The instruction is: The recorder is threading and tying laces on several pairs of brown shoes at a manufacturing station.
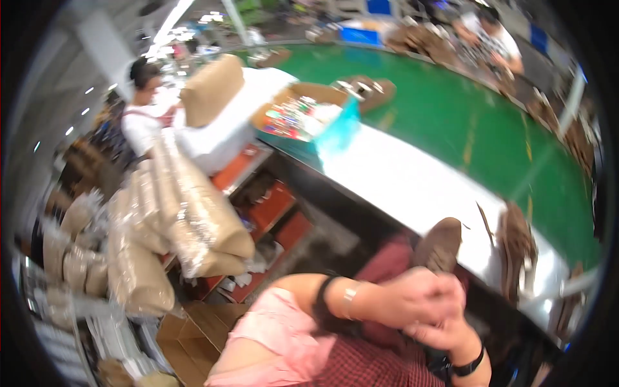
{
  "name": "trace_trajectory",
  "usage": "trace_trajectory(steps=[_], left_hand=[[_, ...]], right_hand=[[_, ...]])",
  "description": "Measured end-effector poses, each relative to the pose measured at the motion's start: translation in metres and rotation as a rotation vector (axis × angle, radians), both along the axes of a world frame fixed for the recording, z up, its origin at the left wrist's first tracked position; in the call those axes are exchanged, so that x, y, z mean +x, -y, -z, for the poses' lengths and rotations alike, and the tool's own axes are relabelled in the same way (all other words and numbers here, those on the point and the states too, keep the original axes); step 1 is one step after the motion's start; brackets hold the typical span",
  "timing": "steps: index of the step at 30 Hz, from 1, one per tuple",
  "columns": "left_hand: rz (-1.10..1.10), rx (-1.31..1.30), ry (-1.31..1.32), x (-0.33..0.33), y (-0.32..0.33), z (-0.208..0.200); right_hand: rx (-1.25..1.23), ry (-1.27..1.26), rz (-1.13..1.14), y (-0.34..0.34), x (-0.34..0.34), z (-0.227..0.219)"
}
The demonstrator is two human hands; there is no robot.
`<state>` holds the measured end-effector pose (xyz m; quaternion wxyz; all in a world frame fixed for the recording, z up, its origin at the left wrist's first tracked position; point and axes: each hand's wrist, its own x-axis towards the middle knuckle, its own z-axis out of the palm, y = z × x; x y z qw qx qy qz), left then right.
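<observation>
A brown shoe (442,244) points its toe away from me above my lap, beside the near edge of the white worktable (393,174). My left hand (416,298) covers the near part of the shoe, its fingers closed. Pressed up against it from below is my right hand (445,332), also closed, with a black band on the wrist. Motion blur and the overlapping hands hide what the fingers pinch. More brown shoes (514,248) rest on the table to the right of the hands.
A green conveyor belt (425,122) runs beyond the table. An open box (290,119) holds small colourful items. On the left hang plastic-wrapped tan rolls (187,206), above an open cardboard carton (193,335). One person (145,113) stands at left; another (493,42) works across the belt.
</observation>
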<state>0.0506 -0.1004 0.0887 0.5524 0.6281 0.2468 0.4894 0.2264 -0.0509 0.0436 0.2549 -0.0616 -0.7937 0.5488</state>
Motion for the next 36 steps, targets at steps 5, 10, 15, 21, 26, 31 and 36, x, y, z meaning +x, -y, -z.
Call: trace_trajectory(steps=[5,10,15,21,26,31,36], left_hand=[[-0.217,-0.122,0.203,-0.010,0.010,-0.011],[-0.525,-0.019,-0.376,-0.051,0.006,0.022],[-0.482,0.436,-0.604,-0.028,-0.005,0.032],[-0.487,0.842,-0.554,0.014,-0.007,0.027],[-0.487,0.729,-0.621,0.019,-0.008,0.061],[-0.114,0.461,-1.085,0.003,-0.006,0.097],[-0.089,0.420,-1.019,-0.018,0.000,0.111]], right_hand=[[-0.405,0.410,0.094,0.037,0.000,-0.040],[-0.392,0.272,0.414,0.025,0.046,-0.015],[-0.322,0.150,0.401,-0.007,0.041,0.009],[-0.625,-0.096,0.195,0.014,0.015,0.007],[-0.820,-0.002,0.317,0.022,0.041,0.011],[-0.435,-0.204,0.760,-0.029,0.129,0.017],[0.041,-0.439,1.420,-0.065,0.204,-0.024]])
